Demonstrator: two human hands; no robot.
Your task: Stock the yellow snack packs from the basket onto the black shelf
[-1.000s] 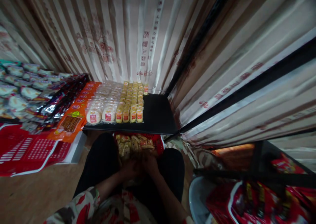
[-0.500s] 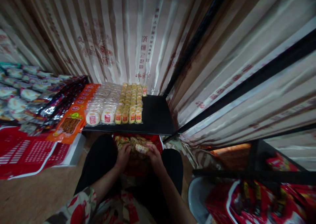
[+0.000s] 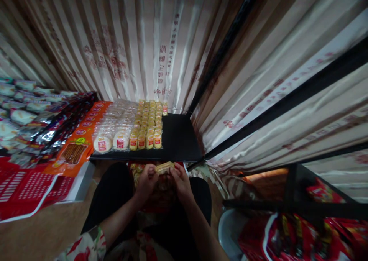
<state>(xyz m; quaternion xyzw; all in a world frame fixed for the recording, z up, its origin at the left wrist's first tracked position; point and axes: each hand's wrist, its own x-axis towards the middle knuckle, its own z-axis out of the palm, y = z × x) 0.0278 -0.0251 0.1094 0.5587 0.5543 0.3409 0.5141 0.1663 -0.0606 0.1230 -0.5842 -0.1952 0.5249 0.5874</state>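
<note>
Between my two hands is a small yellow wrapped snack pack [image 3: 165, 168], held level above a red basket [image 3: 184, 167] that sits between my knees. My left hand [image 3: 148, 179] pinches its left end; my right hand [image 3: 180, 180] grips the right end. More yellow packs [image 3: 136, 171] lie in the basket, partly hidden behind my hands. On the black shelf [image 3: 181, 134] ahead stand rows of matching yellow snack packs [image 3: 146, 127]. Left of these are stacks of round white crackers in clear wrappers [image 3: 120, 140].
An orange snack bag [image 3: 73, 151] overhangs the shelf edge at left, beside piled silver packets [image 3: 24, 117]. Red baskets stand low left [image 3: 25, 188] and low right [image 3: 255, 234]. A dark metal post [image 3: 218, 58] and pleated curtains [image 3: 143, 42] border the shelf.
The snack pack has risen out of the basket's contents, and my left hand now holds its left end. The view has shifted slightly, so the shelf sits a little lower and further left.
</note>
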